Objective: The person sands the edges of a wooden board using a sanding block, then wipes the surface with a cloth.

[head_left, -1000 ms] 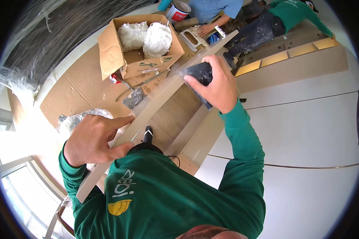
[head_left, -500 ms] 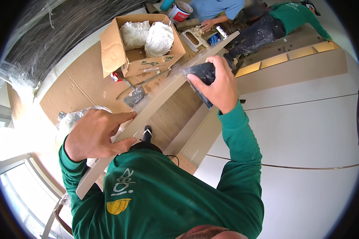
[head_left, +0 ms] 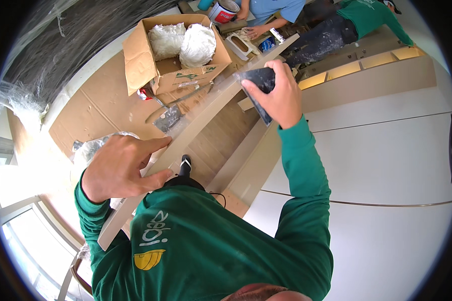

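Note:
A long beige board (head_left: 208,111) runs diagonally in front of me, from lower left to upper right. My left hand (head_left: 123,168) grips it near its lower end, thumb on one edge and fingers over the other. In my right hand (head_left: 281,98) is a black, dust-marked sanding block (head_left: 260,80), pinched between thumb and fingers. It lies against the board's right-hand edge farther up, with a dark flap hanging below it. Beside the board, on the cardboard, lies a worn dark grey sheet (head_left: 168,118) with pale smears.
An open cardboard box (head_left: 186,80) with white plastic-wrapped bundles stands beyond the board. Behind it are a paint can (head_left: 223,11) and a person in blue (head_left: 276,11). Another person in green (head_left: 362,21) bends near lit shelf compartments (head_left: 376,60). White panels (head_left: 381,155) stand at right.
My right hand has shifted slightly up and right along the board with the sanding block. My left hand keeps its place. The person in blue has reached both hands farther in.

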{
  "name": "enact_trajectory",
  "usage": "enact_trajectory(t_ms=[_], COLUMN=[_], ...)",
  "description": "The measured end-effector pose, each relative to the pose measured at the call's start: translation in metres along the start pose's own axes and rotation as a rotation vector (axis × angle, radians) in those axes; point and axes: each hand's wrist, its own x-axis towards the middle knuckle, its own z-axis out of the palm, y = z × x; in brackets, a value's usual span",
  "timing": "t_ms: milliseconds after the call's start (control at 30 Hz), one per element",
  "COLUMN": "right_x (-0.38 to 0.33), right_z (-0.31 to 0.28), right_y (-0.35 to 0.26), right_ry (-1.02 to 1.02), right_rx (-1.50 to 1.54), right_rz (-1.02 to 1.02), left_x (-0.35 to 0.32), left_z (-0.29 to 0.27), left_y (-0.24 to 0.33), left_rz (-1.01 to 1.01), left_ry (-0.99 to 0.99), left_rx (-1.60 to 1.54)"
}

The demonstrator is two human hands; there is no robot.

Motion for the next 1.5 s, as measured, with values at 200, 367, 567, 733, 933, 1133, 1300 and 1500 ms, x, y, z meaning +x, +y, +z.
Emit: enact_trajectory(t_ms=[200, 367, 567, 733, 933, 1133, 1300, 1500], right_x=[0.0, 0.0, 0.003, -0.001, -0.01, -0.012, -0.012, -0.013], right_z=[-0.005, -0.004, -0.003, -0.004, -0.015, -0.009, -0.006, -0.004], right_y=[-0.019, -0.008, -0.007, -0.008, -0.035, -0.032, -0.027, -0.024], right_ry=[-0.038, -0.034, -0.043, -0.049, -0.118, -0.046, -0.045, -0.057], right_rx=[0.033, 0.033, 0.022, 0.043, 0.068, 0.071, 0.094, 0.078], right_rz=[-0.028, -0.059, -0.046, -0.028, -0.068, -0.108, -0.048, -0.007], left_x=[-0.001, 0.0, 0.0, -0.001, 0.0, -0.001, -0.001, -0.002], left_z=[0.0, -0.003, -0.001, 0.003, -0.002, 0.003, 0.004, 0.007], left_y=[-0.001, 0.004, 0.005, 0.001, 0.008, 0.001, 0.001, 0.0], left_rz=[0.0, -0.043, -0.039, 0.024, -0.041, 0.069, 0.053, 0.057], left_ry=[0.007, -0.026, -0.021, 0.012, -0.034, 0.012, 0.026, 0.027], left_rx=[0.028, 0.023, 0.005, 0.019, 0.02, 0.039, 0.004, 0.013])
